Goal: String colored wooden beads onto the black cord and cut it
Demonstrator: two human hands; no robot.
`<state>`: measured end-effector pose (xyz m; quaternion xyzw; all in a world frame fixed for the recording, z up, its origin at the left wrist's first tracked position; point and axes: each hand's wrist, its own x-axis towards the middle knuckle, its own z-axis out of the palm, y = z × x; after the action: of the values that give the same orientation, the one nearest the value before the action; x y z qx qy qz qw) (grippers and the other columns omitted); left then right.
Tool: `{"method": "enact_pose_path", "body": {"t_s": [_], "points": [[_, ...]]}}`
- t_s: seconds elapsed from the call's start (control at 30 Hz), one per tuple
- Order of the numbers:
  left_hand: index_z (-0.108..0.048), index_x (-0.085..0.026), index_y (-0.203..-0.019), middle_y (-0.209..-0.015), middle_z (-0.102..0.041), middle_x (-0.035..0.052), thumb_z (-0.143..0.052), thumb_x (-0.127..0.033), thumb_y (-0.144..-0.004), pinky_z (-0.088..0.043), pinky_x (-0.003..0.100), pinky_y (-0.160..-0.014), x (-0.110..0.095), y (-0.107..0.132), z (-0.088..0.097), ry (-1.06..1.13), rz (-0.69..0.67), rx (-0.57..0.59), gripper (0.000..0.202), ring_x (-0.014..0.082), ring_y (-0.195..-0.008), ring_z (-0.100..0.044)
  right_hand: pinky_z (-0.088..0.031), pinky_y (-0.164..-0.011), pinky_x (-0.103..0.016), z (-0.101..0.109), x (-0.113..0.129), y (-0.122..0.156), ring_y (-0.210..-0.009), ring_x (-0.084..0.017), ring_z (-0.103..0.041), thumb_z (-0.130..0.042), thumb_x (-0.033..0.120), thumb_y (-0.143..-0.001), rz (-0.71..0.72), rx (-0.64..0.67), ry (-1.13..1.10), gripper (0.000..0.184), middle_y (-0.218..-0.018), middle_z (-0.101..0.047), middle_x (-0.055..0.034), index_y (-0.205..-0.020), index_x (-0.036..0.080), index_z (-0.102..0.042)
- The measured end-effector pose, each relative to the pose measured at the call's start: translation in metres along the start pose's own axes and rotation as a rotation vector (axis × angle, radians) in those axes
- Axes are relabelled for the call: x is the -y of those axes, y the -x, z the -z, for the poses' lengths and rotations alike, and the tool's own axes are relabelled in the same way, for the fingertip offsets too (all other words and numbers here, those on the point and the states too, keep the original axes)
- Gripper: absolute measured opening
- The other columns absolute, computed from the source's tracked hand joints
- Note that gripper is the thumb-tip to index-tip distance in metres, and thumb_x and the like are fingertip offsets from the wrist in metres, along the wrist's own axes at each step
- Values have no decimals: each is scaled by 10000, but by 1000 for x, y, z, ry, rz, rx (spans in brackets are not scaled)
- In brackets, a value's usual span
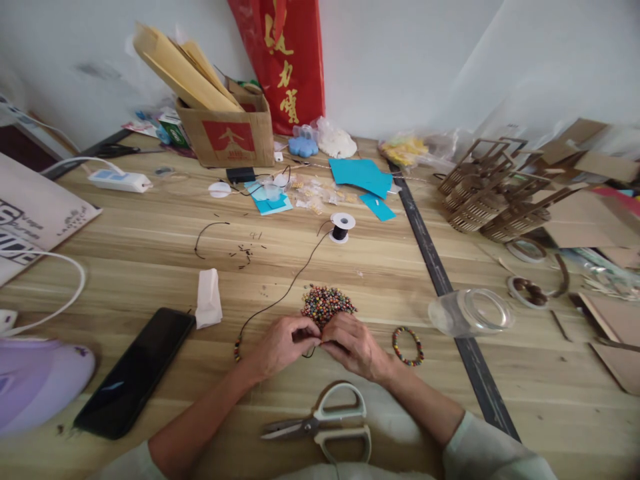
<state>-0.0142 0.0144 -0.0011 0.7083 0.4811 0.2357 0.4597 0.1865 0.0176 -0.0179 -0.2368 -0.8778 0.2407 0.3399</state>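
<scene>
My left hand [284, 345] and my right hand [356, 343] meet fingertip to fingertip just in front of a pile of small multicoloured beads [327, 303]. Both are closed in a pinch. A black cord [293, 280] runs from a white spool [343, 228] to a short row of threaded beads [237, 350] beside my left wrist, then passes under that hand. A loop of the cord shows below my left fingertips, which seem to grip its end. Whatever my right fingers pinch is too small and hidden to make out. A finished-looking bead bracelet [407, 346] lies right of my right hand.
Scissors [320, 425] lie close in front of me. Left are a black phone [137, 372] and a folded white paper [209, 299]; right, a glass jar [470, 313] on its side. A cardboard box [233, 133], blue cards [360, 177] and small baskets [480, 200] stand farther back.
</scene>
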Motion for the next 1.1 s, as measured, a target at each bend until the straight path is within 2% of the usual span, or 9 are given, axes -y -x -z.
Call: {"method": "enact_pose_path", "body": {"t_s": [0.47,0.7,0.9,1.1], "points": [[-676,-153,-697,-686,-647,-8,-653,-91,-715,-404,209,-607,-2,0,0,-3,-36,1,68,119,-640,-538,-453,-688,-302,-5,-1,5,-755,-180,-529,-478,213,-972,2,34,48,65,-805,-604,-62,-977,176,-531],[-679,-144,-729,-696,-643,2,-603,-85,-733,-411,214,-600,4,1,-2,13,-97,3,97,119,-630,-546,-455,-663,-278,-3,2,3,-739,-168,-530,-501,209,-964,0,-23,11,32,-801,-593,-56,-963,182,-519],[-697,-145,-811,-783,-681,40,-568,-102,-766,-454,229,-634,-2,3,5,25,-142,50,143,138,-681,-593,-466,-653,-281,-2,4,5,-730,-167,-542,-519,202,-952,-31,-111,-19,22,-792,-588,-52,-946,184,-531],[-704,-166,-816,-826,-686,48,-562,-118,-798,-479,270,-779,-1,2,17,-122,-200,52,151,171,-816,-614,-484,-680,-296,-1,5,7,-783,-185,-544,-488,163,-959,-19,-137,60,120,-844,-590,-80,-1048,161,-568]]}}
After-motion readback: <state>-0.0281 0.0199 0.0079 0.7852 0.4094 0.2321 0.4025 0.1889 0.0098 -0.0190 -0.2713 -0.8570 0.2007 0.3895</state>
